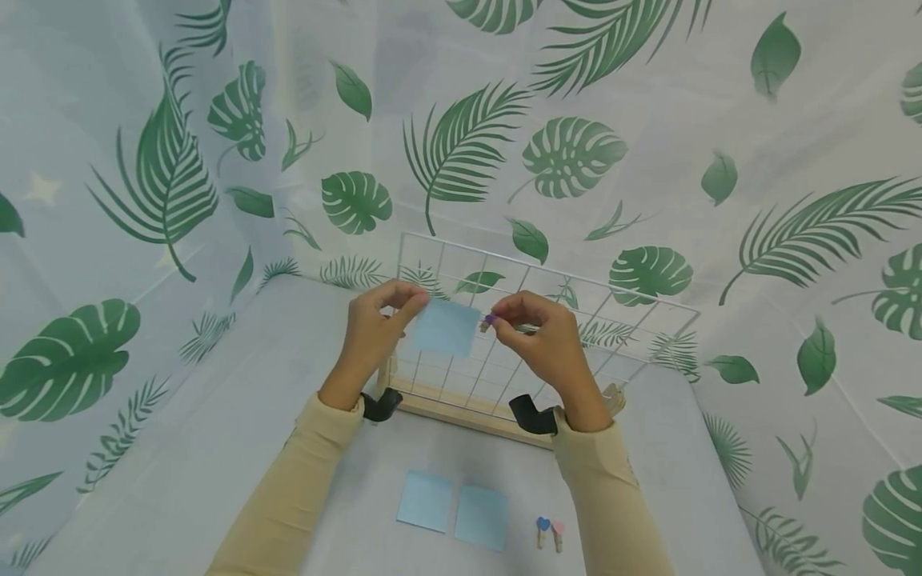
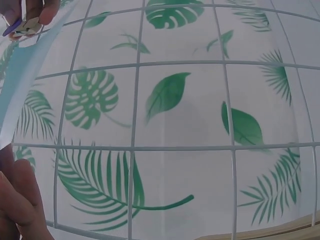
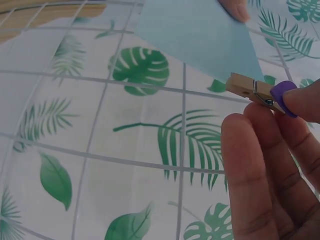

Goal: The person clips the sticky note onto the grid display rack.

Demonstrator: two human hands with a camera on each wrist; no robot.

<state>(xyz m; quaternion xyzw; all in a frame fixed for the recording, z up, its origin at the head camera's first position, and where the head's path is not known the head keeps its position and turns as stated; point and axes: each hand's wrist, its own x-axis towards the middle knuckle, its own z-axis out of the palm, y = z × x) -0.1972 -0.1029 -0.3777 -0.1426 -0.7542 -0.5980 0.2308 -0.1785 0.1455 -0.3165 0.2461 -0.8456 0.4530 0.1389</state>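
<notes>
Sleeves [image 1: 277,488] foremost; clothespin [image 3: 250,91] points at paper [image 1: 446,328].

A wire grid [image 1: 491,352] on a wooden base [image 1: 468,414] blocks the way toward the far edge of the table [image 1: 209,440]. Flat blue sheets [image 1: 426,501] and clothespins [image 1: 543,534] lie nearer; open room borders the left edge.

Soft, diffuse light falls across the backdrop [image 1: 475,136] and worktop [image 1: 216,448], bluish at left, greyer at right, with faint shadows. Both wrist views look dimmer, their lenses bowing the grid [image 2: 182,148]; the clip [image 3: 250,90] shows crisply in the right one.
</notes>
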